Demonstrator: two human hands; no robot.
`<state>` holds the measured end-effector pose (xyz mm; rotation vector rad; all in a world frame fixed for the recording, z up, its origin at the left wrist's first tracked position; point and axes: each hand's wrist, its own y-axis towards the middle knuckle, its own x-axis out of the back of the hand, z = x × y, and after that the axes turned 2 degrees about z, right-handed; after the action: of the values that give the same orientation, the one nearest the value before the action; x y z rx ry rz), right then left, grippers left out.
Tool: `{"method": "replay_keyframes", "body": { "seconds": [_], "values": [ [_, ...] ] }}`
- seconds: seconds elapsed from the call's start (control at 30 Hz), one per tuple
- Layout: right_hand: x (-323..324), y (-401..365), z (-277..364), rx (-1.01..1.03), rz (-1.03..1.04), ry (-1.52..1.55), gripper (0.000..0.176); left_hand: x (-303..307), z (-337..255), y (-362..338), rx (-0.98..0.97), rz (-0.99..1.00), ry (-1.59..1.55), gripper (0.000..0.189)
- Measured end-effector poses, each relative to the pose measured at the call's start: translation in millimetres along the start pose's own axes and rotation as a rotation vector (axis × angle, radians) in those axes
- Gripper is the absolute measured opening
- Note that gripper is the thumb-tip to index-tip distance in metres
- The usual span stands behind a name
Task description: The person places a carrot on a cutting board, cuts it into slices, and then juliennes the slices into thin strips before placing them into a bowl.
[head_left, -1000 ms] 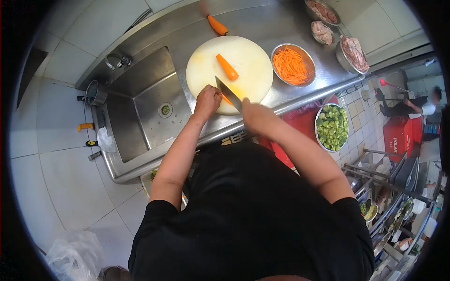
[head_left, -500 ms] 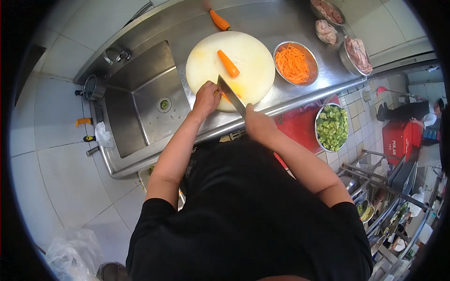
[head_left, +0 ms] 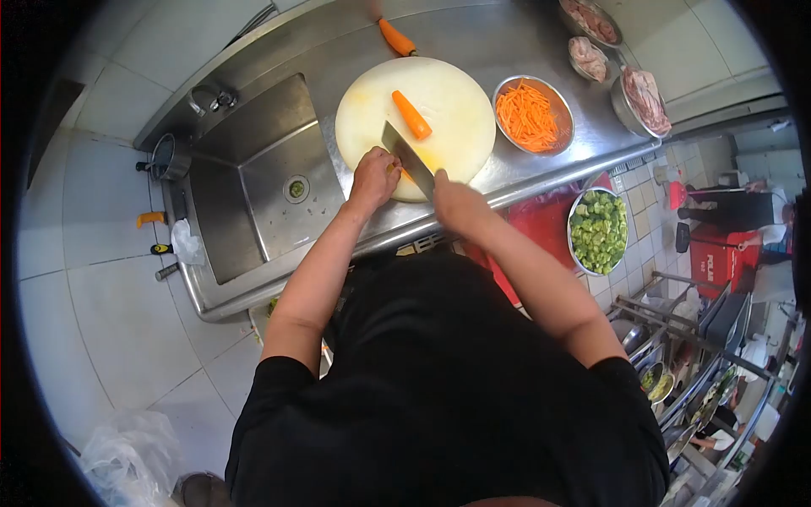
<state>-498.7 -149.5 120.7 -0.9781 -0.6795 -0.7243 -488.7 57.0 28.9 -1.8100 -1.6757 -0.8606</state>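
Observation:
My right hand [head_left: 457, 203] grips the handle of a broad-bladed kitchen knife [head_left: 408, 160], its blade slanting across the near side of a round white cutting board [head_left: 465, 110]. Against the blade's left side, my left hand [head_left: 376, 176] has its fingers curled over a piece of carrot, mostly hidden by the fingers and blade. A peeled carrot length [head_left: 411, 115] lies on the board beyond the knife. Behind the board rests another carrot [head_left: 396, 38] on the steel counter. Shredded carrot [head_left: 528, 117] fills a metal bowl [head_left: 568, 127] to the right.
To the left is a steel sink [head_left: 253, 203] with a faucet [head_left: 211, 100]. Bowls of raw meat [head_left: 644, 97] stand at the counter's right end. Below the front edge sits a bowl of chopped green vegetables [head_left: 598, 232]. A person [head_left: 743, 207] stands farther right.
The knife and my right hand have shifted slightly left and away from me, the blade tip now farther up the board. My left hand stays nearly in place.

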Motion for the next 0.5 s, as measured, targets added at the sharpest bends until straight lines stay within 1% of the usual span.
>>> {"method": "replay_keyframes", "body": {
  "seconds": [0.07,0.1,0.17,0.2,0.23,0.3,0.33,0.37,0.4,0.43,0.47,0.5],
  "values": [
    [8,9,-1,0.102,-0.076,-0.082,0.019,2,0,3,-0.043,-0.002,0.062,0.015],
    [14,7,-4,0.104,-0.086,-0.082,0.019,5,1,7,-0.05,-0.007,0.066,0.015],
    [22,-10,-16,0.136,-0.146,-0.141,0.017,8,6,3,0.005,0.03,-0.052,0.015],
    [18,-18,-27,0.166,-0.252,-0.136,0.016,12,5,2,0.049,-0.075,-0.098,0.012],
    [17,-27,-37,0.167,-0.249,-0.136,0.016,18,6,-1,0.051,-0.075,-0.099,0.012],
    [19,-43,-47,0.204,-0.301,-0.086,0.022,50,-16,-9,0.119,-0.391,-0.219,0.013],
    [15,-45,-51,0.201,-0.302,-0.082,0.022,59,-24,-11,0.082,-0.457,-0.14,0.016],
    [10,-46,-55,0.206,-0.322,-0.057,0.026,64,-29,-9,0.08,-0.455,-0.139,0.016],
    [6,-44,-58,0.214,-0.343,-0.033,0.03,67,-35,-7,0.032,-0.24,-0.078,0.019],
    [3,-43,-60,0.217,-0.345,-0.033,0.03,68,-40,-5,-0.015,-0.025,-0.015,0.022],
    [1,-41,-57,0.21,-0.334,-0.049,0.031,65,-49,-3,0.008,0.135,-0.02,0.029],
    [-1,-40,-55,0.202,-0.323,-0.063,0.032,58,-53,0,0.008,0.134,-0.015,0.029]
  ]
}}
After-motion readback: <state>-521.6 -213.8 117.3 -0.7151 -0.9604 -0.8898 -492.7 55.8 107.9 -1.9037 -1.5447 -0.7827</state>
